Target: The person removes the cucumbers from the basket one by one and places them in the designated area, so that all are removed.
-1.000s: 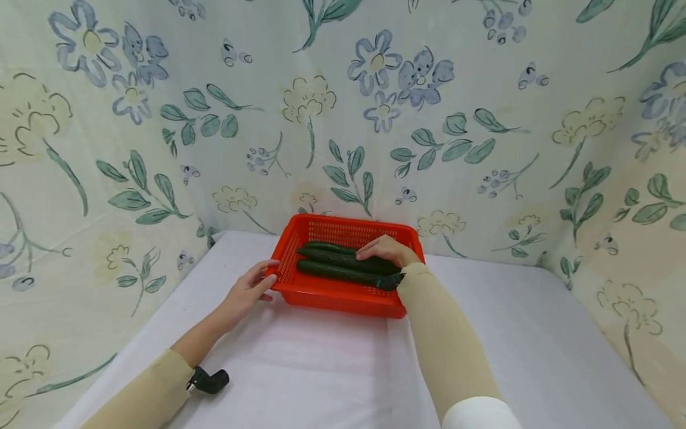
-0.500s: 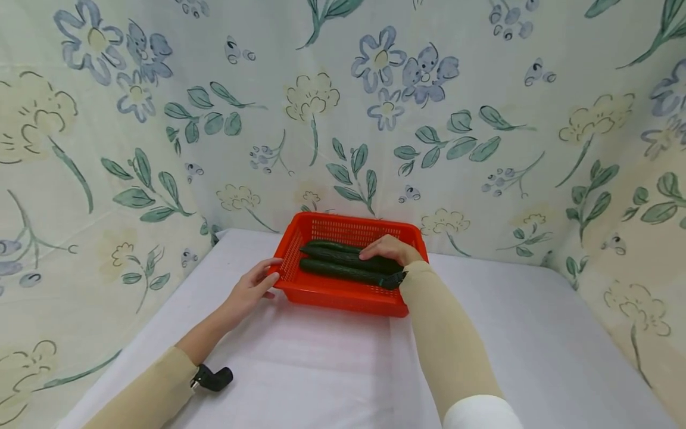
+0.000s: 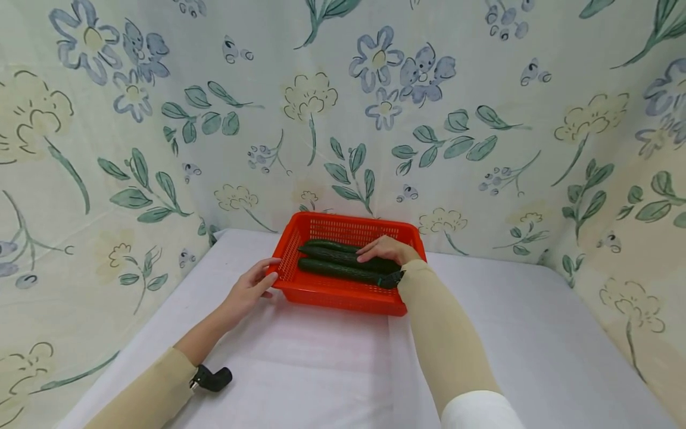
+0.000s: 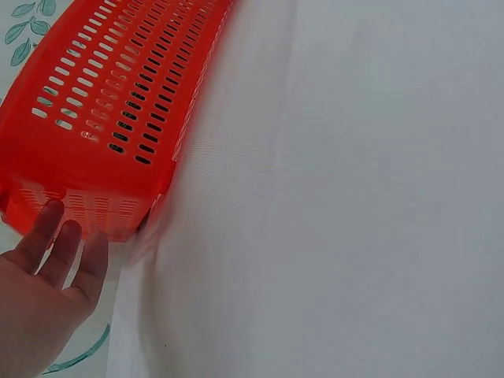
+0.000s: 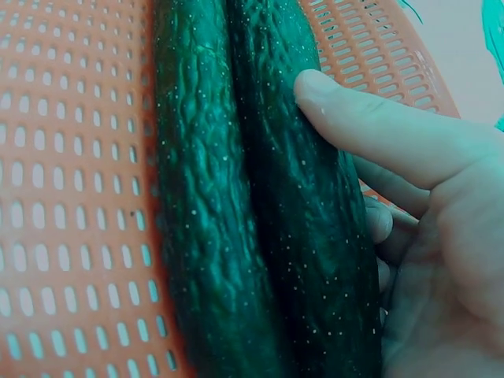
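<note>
Three long, dark green cucumbers lie side by side in a red plastic basket point(image 3: 343, 302): a back one point(image 3: 327, 243), a middle one point(image 3: 324, 255) and a front one point(image 3: 332, 270). My right hand point(image 3: 390, 249) reaches over the basket's right side and grips a cucumber point(image 5: 315, 236), thumb on top and fingers curled behind it. A second cucumber point(image 5: 209, 189) lies against it in the right wrist view. At the basket's left end, my left hand point(image 3: 249, 292) touches the rim. The left wrist view shows its fingers point(image 4: 57, 264) fairly straight against the slotted end wall.
A white cloth covers the table point(image 3: 332, 357) under the basket. Close behind hangs a flower-printed curtain point(image 3: 343, 119), which also runs along both sides. A small black device point(image 3: 213, 379) is strapped at the left wrist, another point(image 3: 390, 280) at the right.
</note>
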Demonstrator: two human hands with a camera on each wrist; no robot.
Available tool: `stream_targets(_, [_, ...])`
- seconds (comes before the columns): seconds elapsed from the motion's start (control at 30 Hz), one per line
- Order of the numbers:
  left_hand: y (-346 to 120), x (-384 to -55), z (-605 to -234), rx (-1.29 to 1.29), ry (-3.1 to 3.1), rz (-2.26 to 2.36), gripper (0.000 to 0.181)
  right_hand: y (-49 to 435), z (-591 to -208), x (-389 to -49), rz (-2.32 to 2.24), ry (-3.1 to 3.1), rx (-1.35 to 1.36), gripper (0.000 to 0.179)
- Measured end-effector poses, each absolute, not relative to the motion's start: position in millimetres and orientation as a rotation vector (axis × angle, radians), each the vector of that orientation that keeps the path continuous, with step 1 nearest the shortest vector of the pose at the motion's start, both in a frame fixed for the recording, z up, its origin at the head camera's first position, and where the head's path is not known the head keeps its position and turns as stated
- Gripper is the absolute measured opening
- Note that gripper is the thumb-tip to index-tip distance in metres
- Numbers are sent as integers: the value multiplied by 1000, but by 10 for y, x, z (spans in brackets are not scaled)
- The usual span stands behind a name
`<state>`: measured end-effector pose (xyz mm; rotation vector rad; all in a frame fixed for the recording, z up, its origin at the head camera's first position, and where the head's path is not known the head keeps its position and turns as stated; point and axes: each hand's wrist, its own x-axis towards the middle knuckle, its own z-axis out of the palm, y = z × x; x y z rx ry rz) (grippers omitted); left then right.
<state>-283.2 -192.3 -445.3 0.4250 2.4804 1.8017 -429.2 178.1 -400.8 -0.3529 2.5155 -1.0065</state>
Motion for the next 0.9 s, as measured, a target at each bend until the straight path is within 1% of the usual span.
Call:
stream_targets(0.2, [-1933,-2842,-4441,439,2481,1808,49,1773,-4005,-4309,-998,2503,-332,48])
stream_targets(0.57, [-1936,-2828,-4444,433,2481,1816,49,1749,-4018,-4294,-1064,2478,-301,40])
stream_targets(0.9, [-1931,-2848,-4466,425,2471,1813,48,1777,-4057,-4316,-1039,2483,-314,42])
